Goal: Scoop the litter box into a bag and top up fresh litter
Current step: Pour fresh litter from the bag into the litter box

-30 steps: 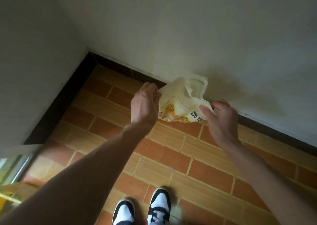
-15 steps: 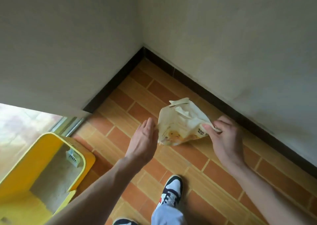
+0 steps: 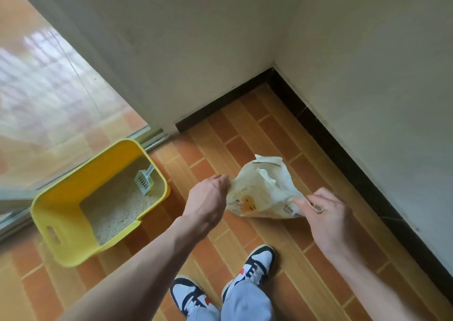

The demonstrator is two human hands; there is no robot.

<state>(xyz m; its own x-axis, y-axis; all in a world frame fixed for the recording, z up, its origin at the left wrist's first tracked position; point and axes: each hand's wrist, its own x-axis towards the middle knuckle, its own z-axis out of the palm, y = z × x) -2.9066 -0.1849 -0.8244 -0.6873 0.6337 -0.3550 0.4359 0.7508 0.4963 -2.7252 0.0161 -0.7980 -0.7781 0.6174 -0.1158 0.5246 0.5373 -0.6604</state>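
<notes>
Left hand (image 3: 208, 198) and right hand (image 3: 326, 213) pinch the plastic bag (image 3: 259, 191) edges; should spread its mouth wide before reaching for the scoop (image 3: 144, 180) in the litter box (image 3: 63, 198).

Sneakers (image 3: 257, 263) stand on brick-patterned floor (image 3: 257, 134) beside glass door (image 3: 49, 95).

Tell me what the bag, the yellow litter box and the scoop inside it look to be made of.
Bag: thin, crinkly plastic film, cream with print; it creases sharply between both hands. Litter box: moulded rigid plastic, smooth, slightly glossy yellow, with a cut-out handle. Scoop: pale blue, slotted, probably hard plastic, though too small to be sure.
</notes>
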